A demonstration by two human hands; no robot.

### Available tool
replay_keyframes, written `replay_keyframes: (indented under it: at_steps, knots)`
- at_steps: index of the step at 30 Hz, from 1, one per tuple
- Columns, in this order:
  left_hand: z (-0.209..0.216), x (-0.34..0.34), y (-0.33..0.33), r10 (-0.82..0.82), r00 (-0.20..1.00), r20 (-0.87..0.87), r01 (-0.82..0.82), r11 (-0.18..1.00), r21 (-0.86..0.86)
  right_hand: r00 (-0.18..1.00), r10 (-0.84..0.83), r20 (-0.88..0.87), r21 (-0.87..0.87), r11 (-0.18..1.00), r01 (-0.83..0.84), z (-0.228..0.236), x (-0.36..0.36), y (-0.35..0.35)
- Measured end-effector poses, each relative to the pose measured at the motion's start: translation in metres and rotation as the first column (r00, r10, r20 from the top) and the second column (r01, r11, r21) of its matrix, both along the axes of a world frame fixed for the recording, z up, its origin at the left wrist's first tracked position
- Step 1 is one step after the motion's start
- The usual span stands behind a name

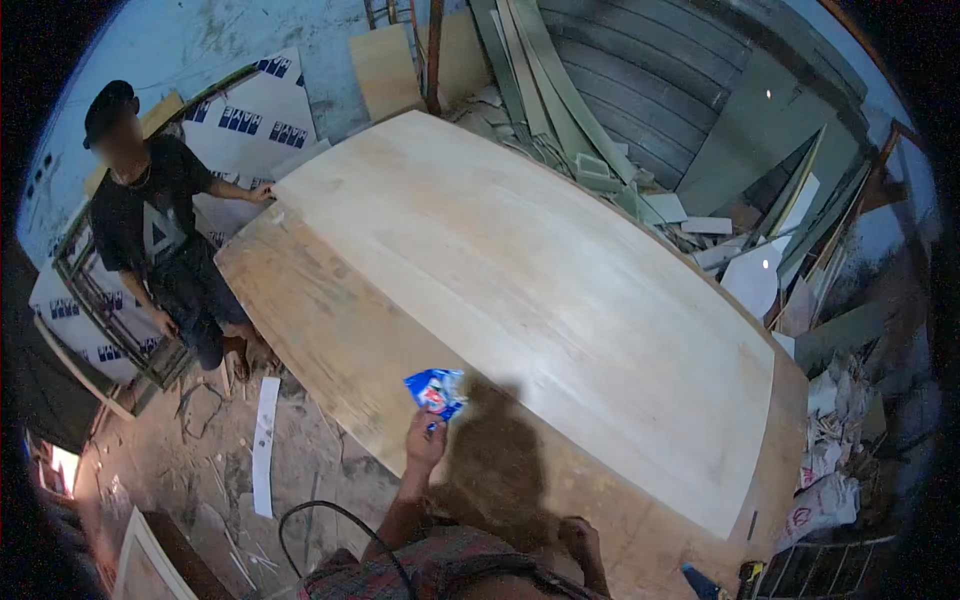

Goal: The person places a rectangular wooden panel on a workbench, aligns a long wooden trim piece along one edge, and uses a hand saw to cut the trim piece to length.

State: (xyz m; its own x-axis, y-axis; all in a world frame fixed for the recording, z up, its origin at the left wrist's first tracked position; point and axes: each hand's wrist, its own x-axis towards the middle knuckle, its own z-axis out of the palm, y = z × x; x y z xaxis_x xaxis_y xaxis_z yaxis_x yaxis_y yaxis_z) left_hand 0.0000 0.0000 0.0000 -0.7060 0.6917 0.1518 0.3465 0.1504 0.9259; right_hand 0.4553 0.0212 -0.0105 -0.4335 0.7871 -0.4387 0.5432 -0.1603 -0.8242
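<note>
My left hand [427, 440] is closed on the lower end of a crumpled blue plastic packet [436, 389] with red and white print. The packet is held up over the bare brown strip of a large wooden worktable [330, 310]. On the table lies a long pale plywood sheet [560, 300], just beyond the packet. Low in the view, my right hand [579, 541] is curled near the table's near side. Its fingers are bent in, and whatever they hold, if anything, is hidden.
A person [160, 220] in dark clothes and a cap stands at the far left, one hand on the sheet's corner. A blue-handled tool [700, 580] and a yellow-black tool [750, 572] lie at the near right. Offcuts [680, 210] are heaped behind the table.
</note>
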Motion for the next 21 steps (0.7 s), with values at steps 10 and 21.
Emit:
replay_keyframes:
  at_steps: [10,21]
  knots:
    - [0.083,0.211,0.027,-0.416,0.777,0.472,0.359,0.909,0.210,0.998,0.051,-0.042,-0.111,0.992,-0.056,0.018,0.104,0.014]
    - [0.187,0.234,0.059,-0.532,0.028,0.846,0.715,0.602,0.355,0.781,-0.541,-0.313,-0.081,0.835,0.545,0.136,-0.020,-0.030]
